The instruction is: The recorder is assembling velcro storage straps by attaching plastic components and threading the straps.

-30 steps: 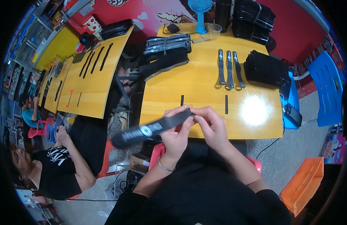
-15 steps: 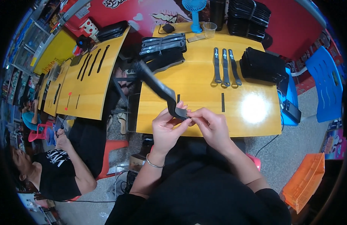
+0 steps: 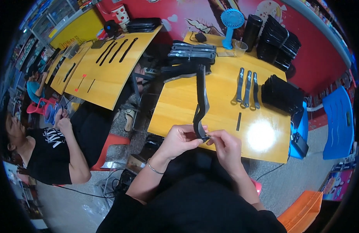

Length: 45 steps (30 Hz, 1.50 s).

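My left hand (image 3: 183,140) is closed around the lower part of a long black-and-grey strap (image 3: 202,95), which stands up over the near edge of the yellow table (image 3: 222,106). My right hand (image 3: 227,146) pinches at the strap's lower end, its fingertips almost meeting those of the left. A small glint shows between the fingers; what it is I cannot make out. Beyond my right hand, a short black strip (image 3: 238,121) lies on the tabletop. Farther back, three grey straps (image 3: 248,89) rest side by side.
Bundled straps (image 3: 191,52) lie at the back left of the table, a black stack (image 3: 280,95) at the right. Behind stand a blue fan (image 3: 230,23), a clear cup (image 3: 240,48) and a dark bottle (image 3: 252,33). A co-worker (image 3: 51,151) sits to the left; a blue chair (image 3: 338,122) stands right.
The strap has swung from leaning left to nearly upright. My hands have shifted slightly nearer to my body, still together at its lower end. The whole view has turned.
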{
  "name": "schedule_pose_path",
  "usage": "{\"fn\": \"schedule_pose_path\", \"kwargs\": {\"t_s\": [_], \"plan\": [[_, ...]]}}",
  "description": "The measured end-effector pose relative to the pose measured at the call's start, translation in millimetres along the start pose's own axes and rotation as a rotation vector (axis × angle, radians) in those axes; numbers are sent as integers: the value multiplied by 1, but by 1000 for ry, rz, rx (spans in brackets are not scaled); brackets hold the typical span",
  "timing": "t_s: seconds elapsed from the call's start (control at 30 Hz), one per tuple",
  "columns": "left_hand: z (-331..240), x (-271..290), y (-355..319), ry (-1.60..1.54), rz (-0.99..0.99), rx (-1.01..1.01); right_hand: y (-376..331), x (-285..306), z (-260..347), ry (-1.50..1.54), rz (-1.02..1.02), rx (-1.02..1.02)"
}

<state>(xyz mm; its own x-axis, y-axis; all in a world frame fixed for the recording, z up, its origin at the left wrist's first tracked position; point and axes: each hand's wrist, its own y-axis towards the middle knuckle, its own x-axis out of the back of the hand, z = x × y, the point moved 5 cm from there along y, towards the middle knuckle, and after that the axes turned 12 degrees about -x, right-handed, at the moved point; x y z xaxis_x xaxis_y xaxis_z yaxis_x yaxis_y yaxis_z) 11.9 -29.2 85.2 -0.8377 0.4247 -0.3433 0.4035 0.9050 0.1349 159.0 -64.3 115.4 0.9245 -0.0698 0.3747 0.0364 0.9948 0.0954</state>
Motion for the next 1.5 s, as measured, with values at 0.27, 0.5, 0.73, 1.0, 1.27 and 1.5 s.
{"fn": "schedule_pose_path", "kwargs": {"t_s": [0.27,0.5,0.73,1.0,1.27,1.5], "plan": [[1,-18,2,31,-86,40,-4,-5,15,-129,-113,54],[9,-10,6,160,23,36,2,1,6,-96,-76,-5],[-1,9,-5,541,128,29,7,32,5,-453,-198,83],[-3,-11,-4,338,409,-96,-11,30,69,-673,76,435],[-5,-22,5,-225,195,-7,2,78,41,-344,-54,75],[6,-39,17,-134,30,30,19,33,27,-277,-65,325]]}}
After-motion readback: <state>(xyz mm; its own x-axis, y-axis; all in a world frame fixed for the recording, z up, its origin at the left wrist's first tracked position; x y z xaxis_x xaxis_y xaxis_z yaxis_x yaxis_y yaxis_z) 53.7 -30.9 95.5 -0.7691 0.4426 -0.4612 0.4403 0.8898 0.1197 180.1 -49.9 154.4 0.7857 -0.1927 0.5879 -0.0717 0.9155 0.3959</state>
